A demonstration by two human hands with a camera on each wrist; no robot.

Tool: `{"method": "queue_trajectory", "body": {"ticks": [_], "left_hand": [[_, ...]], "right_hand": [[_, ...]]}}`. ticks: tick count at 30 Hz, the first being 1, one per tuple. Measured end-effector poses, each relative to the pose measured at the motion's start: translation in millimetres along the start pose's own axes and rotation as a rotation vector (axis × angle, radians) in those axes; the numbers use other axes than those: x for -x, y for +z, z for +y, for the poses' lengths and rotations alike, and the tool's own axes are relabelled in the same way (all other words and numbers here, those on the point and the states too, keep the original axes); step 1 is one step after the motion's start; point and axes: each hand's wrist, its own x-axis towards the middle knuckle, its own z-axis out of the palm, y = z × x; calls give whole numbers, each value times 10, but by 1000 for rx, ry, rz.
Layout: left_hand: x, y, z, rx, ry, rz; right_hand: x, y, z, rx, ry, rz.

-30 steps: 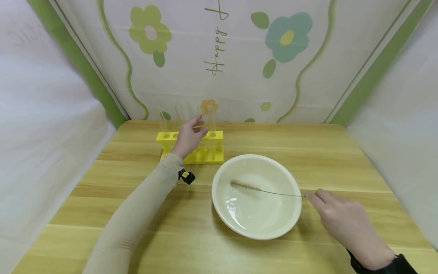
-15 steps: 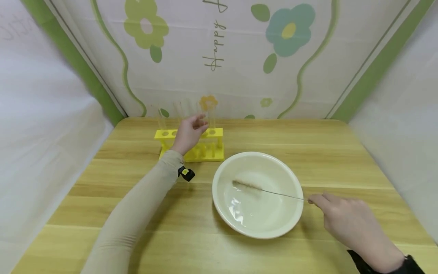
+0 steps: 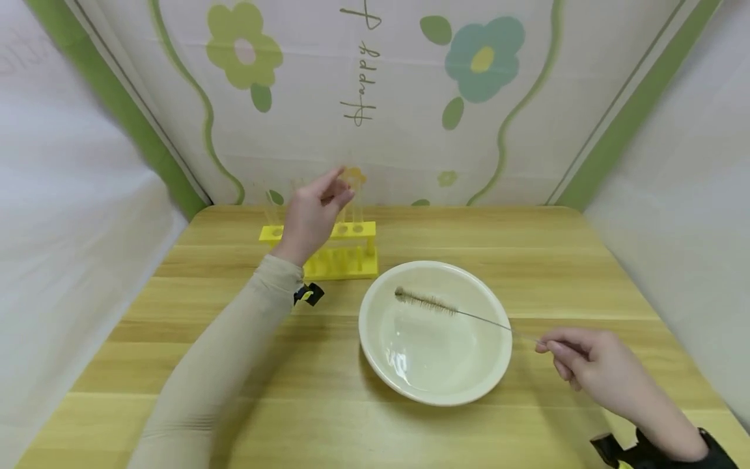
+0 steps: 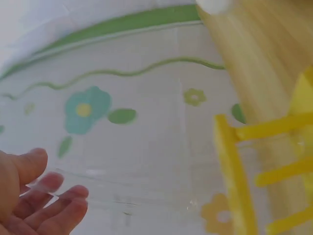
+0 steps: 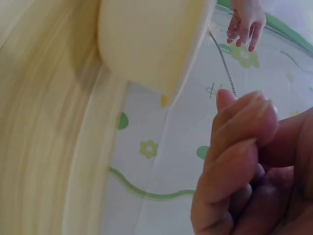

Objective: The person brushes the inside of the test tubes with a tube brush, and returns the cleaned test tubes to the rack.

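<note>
- So the middle of it all is a round cream-white bowl with a thick rim, sitting on the light wood-grain desk.
- Right hand is off to the right of the bowl, thumb and fingers pinching the wire end of a thin bottle brush with tan bristles.
- The brush's wire crosses above the bowl's right side, and the bristly bit hangs over the inside of the bowl. Can't tell if it touches anywhere.
- Bright yellow rack with round holes up top stands on the far side of the bowl, off to its left, near but apart.
- Left hand is up over that rack, beyond the bowl and to its left, thumb and fingers loosely closed around a clear test tube. Super see-through, so its ends are hard to make out.
- More clear upright tubes poke out of the rack.
- Way behind the bowl: white curtain with printed flowers.
</note>
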Motion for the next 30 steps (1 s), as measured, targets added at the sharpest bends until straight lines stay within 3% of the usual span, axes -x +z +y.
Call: {"method": "queue_trajectory", "body": {"ticks": [5, 8, 13, 16, 19, 21, 25, 30], "left_hand": [[75, -64, 350, -85, 414, 8], [197, -119, 536, -196, 548, -42], [481, -249, 652, -479, 632, -155], [648, -333, 612, -623, 651, -239], [704, -400, 568, -712, 649, -303], [732, -444, 541, -782, 663, -309], [769, -495, 491, -894, 729, -262], [777, -509, 473, -899, 778, -224]], "right_hand": [[27, -111, 110, -267, 61, -180], [55, -158, 164, -366, 67, -286], [129, -184, 225, -429, 83, -373], [161, -176, 225, -421, 82, -358], [154, -204, 211, -405, 80, -324], [143, -207, 202, -383, 84, -300], [136, -177, 188, -325, 64, -241], [143, -128, 136, -187, 99, -145]]}}
